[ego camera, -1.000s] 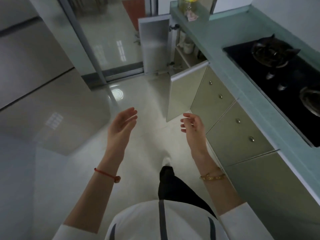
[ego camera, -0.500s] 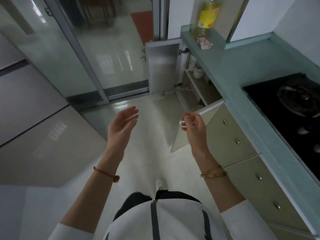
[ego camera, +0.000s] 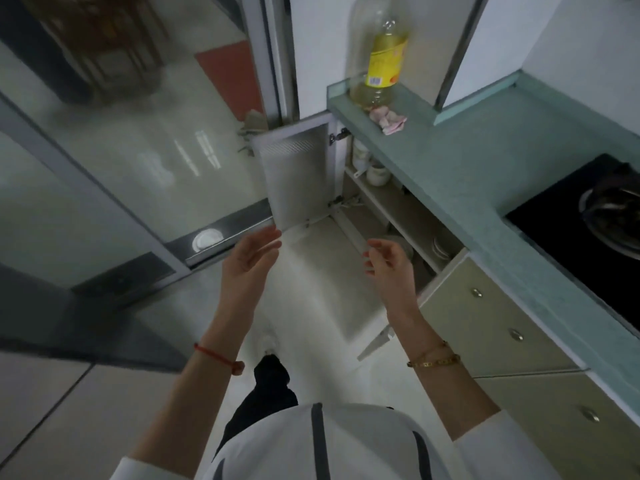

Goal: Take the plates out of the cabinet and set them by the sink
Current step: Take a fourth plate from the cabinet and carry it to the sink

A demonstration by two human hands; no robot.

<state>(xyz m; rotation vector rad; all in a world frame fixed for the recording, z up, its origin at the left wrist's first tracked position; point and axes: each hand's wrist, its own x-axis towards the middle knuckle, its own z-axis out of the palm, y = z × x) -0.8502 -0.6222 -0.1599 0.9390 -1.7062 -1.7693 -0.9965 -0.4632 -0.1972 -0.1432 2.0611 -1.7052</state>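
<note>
Vs half a second ago: the person has closed in on the cabinet (ego camera: 391, 216), which now sits mid-view. More of the interior is exposed than before. White plates (ego camera: 440, 247) now show, stacked on the lower shelf at the right-hand end of the opening, not yet taken out. Cups (ego camera: 375, 173) on the upper shelf, as before. Far door (ego camera: 294, 178) swung wide, unchanged.

Left hand (ego camera: 251, 252): same pose, fingers straight and together, palm facing right, empty. It now overlaps the far door's bottom corner in view; can't tell if it touches.

Right hand (ego camera: 388, 261): fingers loosely curled, slightly more relaxed than earlier, holding nothing. It is now in front of the opening, short of the plates.

Table (ego camera: 450, 161) above carries the yellow-label bottle (ego camera: 384, 60) and a pink crumpled item (ego camera: 389, 119), same spots. Frame is motion-blurred.
</note>
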